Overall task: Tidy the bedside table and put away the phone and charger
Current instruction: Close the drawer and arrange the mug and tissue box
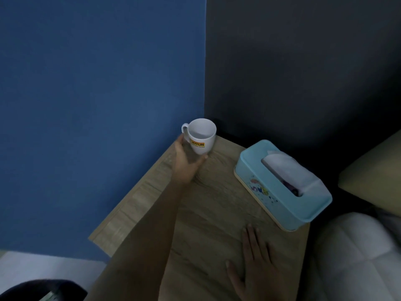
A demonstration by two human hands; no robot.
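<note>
A white mug [200, 135] with a yellow label stands upright at the far corner of the wooden bedside table [217, 203], against the blue wall. My left hand [186, 161] is stretched out to it, fingers cupped around its lower part and touching it. My right hand [253, 263] lies flat on the table's near part, fingers spread, holding nothing. No phone or charger is in view.
A light blue tissue box [282, 187] with a white tissue sticking out sits on the table's right side. A bed with a pale quilt [358, 257] and a pillow [375, 170] lies to the right. A dark object [43, 290] is at the bottom left.
</note>
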